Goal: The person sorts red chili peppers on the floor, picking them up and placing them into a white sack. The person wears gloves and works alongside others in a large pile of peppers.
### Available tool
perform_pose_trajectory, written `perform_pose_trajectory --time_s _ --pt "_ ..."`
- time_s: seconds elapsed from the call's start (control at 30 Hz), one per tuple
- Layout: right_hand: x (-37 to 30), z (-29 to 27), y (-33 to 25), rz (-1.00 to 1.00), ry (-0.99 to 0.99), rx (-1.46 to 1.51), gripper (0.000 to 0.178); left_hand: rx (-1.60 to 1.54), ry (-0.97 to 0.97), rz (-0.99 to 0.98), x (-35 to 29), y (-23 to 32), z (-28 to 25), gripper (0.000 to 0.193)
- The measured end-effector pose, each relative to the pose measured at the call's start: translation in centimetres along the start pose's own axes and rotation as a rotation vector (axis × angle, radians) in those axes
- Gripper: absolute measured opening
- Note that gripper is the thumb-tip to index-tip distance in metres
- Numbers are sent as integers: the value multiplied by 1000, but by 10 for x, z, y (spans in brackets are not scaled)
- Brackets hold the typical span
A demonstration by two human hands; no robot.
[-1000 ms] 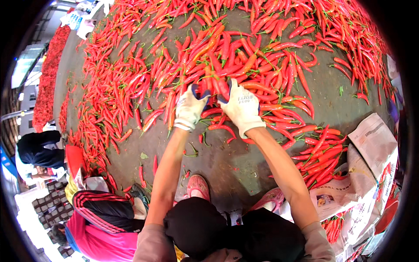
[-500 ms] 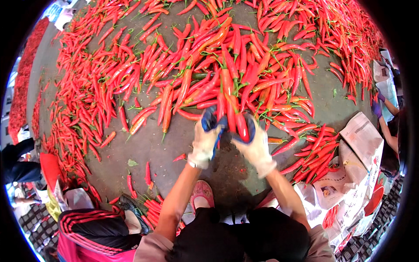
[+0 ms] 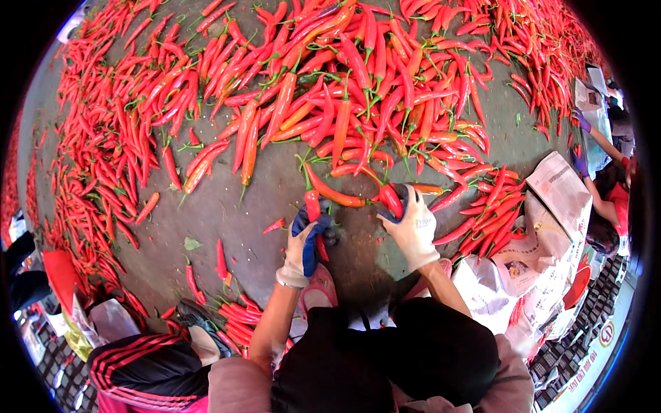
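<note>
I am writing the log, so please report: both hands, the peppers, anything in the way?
Left hand gripping one red pepper. Right hand holding a second pepper. Loose peppers just ahead; no obstacle seen.

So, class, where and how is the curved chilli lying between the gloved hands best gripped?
Probably mid-body on the curved chilli, coming in from the near side: its body is long and slender, and grey surface shows on that side, while other chillies crowd its far side.

The newspaper (image 3: 559,184) bears small print, the white strip (image 3: 617,313) red characters and an emblem (image 3: 606,334), the right glove (image 3: 416,228) what seems blurred lettering.
</note>
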State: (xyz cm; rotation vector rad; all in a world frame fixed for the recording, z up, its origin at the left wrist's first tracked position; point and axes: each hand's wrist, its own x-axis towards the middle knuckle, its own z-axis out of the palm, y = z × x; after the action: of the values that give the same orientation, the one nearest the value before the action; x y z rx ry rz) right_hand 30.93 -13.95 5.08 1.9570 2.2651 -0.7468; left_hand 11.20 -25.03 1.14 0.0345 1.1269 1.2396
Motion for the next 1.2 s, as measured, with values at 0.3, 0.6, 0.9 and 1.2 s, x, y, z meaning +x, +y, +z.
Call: perform_pose_trajectory --time_s 0.3,0.6,0.9,1.2 --pt "-19 -7 35 -8 8 394 62 948 97 514 11 24 27 44" --pt "-27 -81 150 432 662 173 40 488 -101 96 33 19 18 35" --pt "-11 -9 82 146 255 654 55 -317 -238 -320 19 23 42 37" --pt "-48 8 38 158 -302 968 59 217 -143 -167 1 -66 75 35"
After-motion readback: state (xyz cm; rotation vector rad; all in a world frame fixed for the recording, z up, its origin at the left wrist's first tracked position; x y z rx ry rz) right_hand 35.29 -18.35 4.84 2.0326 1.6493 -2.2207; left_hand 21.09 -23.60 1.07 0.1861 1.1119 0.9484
